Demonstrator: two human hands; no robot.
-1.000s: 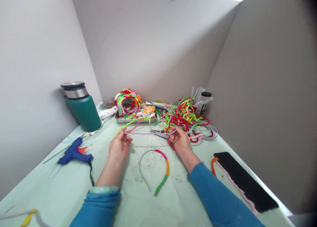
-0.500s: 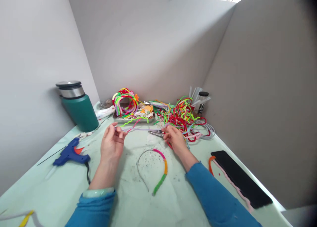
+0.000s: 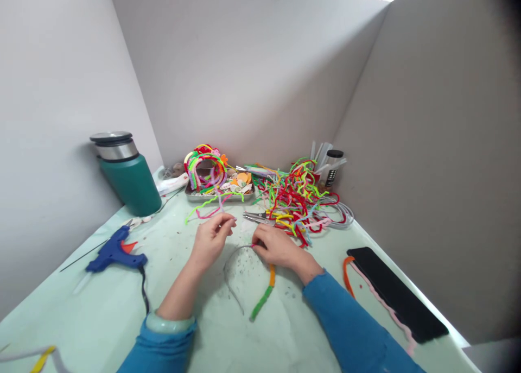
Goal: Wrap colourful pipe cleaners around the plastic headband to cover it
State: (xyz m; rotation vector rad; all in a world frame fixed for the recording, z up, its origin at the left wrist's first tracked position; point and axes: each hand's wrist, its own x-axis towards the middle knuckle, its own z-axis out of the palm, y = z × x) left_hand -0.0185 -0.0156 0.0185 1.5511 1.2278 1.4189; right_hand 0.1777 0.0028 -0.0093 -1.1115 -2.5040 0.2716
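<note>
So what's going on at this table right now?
A person in blue sleeves works at a pale green table. The left hand pinches a lilac fuzzy pipe cleaner, while the right hand rests on a thin grey headband partly wrapped in pink, orange and green fuzz; its grip is unclear. A tangled pile of coloured pipe cleaners lies behind, a blue glue gun to the left.

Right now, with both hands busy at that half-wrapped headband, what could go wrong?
The pointed scissors lie just beyond the right hand; a reach forward could meet their tips. The cord of the glue gun trails beside the left forearm and might snag. The thin headband could spring from the right hand's grip.
</note>
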